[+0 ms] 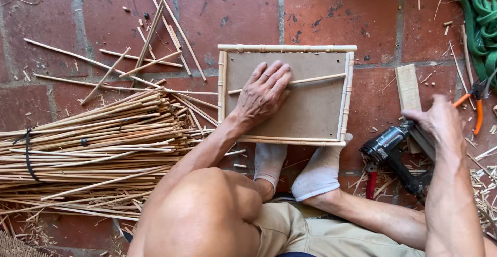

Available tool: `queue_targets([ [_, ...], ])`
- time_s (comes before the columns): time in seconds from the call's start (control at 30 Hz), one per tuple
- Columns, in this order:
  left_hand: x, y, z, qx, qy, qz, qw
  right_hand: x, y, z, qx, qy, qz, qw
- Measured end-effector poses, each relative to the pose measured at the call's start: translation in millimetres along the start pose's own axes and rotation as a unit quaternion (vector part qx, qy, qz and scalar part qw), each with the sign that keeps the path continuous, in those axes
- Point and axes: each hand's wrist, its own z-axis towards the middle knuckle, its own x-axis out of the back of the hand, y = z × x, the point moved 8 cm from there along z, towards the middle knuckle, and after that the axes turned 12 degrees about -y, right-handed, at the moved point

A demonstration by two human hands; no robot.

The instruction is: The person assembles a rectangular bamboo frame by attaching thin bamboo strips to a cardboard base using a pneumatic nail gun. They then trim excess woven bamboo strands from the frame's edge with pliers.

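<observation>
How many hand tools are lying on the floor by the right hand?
2. A black nail gun lies under the right hand, and orange-handled pliers lie beyond it by the green hose. Others may be hidden under the arm or the scraps.

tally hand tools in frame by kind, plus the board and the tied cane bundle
Nail gun: 1, at right hand
Orange-handled pliers: 1
Framed board: 1, under left hand
Tied cane bundle: 1
Total: 4
</observation>
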Motion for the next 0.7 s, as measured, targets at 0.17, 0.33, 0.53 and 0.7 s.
queue_targets([
  [0.17, -5, 12, 10, 0.048, 0.018, 0.061, 0.997, -40, 25, 8, -0.024, -0.116, -0.072, 0.990],
  [0.33, -10, 24, 19, 0.080, 0.031, 0.074, 0.994, 23, 0, -1, 0.031, 0.194, 0.008, 0.981],
  [0.53, -10, 30, 18, 0.071, 0.034, 0.022, 0.997, 93, 6, -19, 0.142, 0.396, 0.349, 0.838],
  [0.7, -19, 43, 17, 0.013, -0.012, -0.013, 1.000, 14, -59, -20, 0.077, 0.342, 0.471, 0.810],
])
